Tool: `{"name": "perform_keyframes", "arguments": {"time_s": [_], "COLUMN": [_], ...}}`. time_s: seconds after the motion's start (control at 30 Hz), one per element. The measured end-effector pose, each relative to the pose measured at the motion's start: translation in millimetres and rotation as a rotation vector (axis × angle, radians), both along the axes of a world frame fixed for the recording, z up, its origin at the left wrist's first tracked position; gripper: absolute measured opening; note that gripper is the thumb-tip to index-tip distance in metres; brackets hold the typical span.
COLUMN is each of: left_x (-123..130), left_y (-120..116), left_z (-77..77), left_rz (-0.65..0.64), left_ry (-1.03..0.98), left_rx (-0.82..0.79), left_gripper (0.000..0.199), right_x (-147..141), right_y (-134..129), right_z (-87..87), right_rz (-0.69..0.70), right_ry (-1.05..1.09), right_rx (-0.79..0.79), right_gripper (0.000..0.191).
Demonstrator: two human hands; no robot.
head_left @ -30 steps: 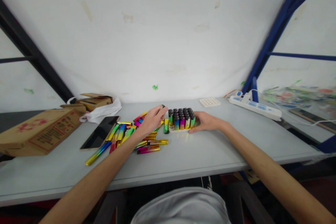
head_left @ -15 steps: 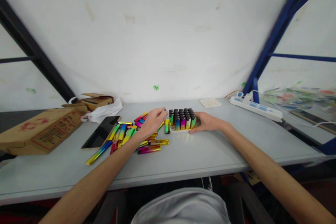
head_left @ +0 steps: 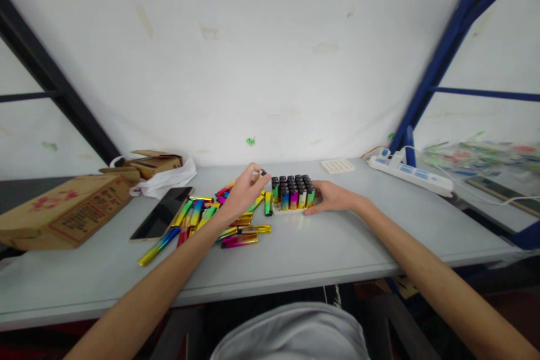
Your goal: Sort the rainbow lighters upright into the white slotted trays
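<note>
- First, nearest the person and left of the left fingers, a heap of loose lighters [head_left: 196,211] spreads partly behind the left forearm, long axes at many angles
- Also short of the left fingers, a purple-and-gold lighter [head_left: 239,241] lies with its long axis mostly left to right, dark end to the left
- Just below the left fingertips, a green-and-yellow lighter [head_left: 268,203] seems to lie with its long axis running away from the person, dark end nearest
- Between both sets of fingers, a block of upright lighters [head_left: 293,194] stands in a white tray [head_left: 289,212], dark tops up, long axes vertical
- Around the block's right side curves the right hand [head_left: 335,196], thumb by the tray's near corner and apart from the fingers; their far tips are hidden, so I cannot tell whether they clamp
- Just left of the block, the left hand [head_left: 243,194] is clamped on a dark-topped lighter [head_left: 264,172]; its dark end pokes up past the fingertips, but the hidden body leaves its lean unclear
- Compared with half a second ago, the left index finger arches higher and that dark end shows better, while the block looks the same; I judge this a shift of grip
- Farther off, beyond the right fingers, a white gridded plate [head_left: 338,166] lies flat
</note>
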State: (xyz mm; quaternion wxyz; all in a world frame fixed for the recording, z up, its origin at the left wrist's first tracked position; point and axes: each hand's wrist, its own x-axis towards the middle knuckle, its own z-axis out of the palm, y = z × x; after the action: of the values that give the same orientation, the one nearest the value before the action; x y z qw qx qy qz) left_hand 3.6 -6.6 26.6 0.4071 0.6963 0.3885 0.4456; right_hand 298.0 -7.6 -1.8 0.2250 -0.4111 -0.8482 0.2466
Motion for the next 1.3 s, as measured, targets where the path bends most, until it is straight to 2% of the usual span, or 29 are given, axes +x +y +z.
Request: {"name": "perform_keyframes", "arguments": {"time_s": [0.2, 0.33, 0.4, 0.57, 0.87, 1.13, 1.2, 1.3], "left_x": [-1.7, -5.0, -6.9, -11.2, -11.2, -8.6, -8.3, -8.1], "left_y": [0.7, 3.0, 5.9, 10.6, 5.2, 1.8, 1.2, 1.2], "left_z": [0.8, 7.2, 7.7, 3.7, 7.5, 6.1, 5.1, 2.7], "left_rz": [-0.117, -0.084, -0.075, -0.165, -0.197, -0.171, -0.16, -0.128], "left_ry": [0.018, 0.179, 0.214, 0.27, 0.46, 0.492, 0.502, 0.473], "left_rx": [-0.024, 0.215, 0.277, 0.247, 0.35, 0.41, 0.402, 0.316], "left_gripper": [0.033, 0.041, 0.039, 0.038, 0.034, 0.027, 0.031, 0.053], "right_x": [0.7, 0.7, 0.6, 1.0, 0.2, 0.4, 0.4, 0.0], "right_y": [0.1, 0.7, 1.1, 2.3, 1.4, 1.6, 1.5, 0.6], "right_z": [-0.1, -0.1, -0.5, -1.9, -0.6, -0.9, -0.6, 0.4], "right_rz": [-0.009, -0.003, 0.0, 0.001, 0.002, -0.006, -0.005, -0.002], "right_ry": [0.006, -0.014, -0.007, 0.018, 0.008, -0.016, -0.024, -0.018], "right_rx": [-0.013, -0.005, -0.002, -0.006, -0.008, -0.008, -0.004, -0.002], "right_gripper": [0.074, 0.076, 0.076, 0.076, 0.074, 0.076, 0.076, 0.076]}}
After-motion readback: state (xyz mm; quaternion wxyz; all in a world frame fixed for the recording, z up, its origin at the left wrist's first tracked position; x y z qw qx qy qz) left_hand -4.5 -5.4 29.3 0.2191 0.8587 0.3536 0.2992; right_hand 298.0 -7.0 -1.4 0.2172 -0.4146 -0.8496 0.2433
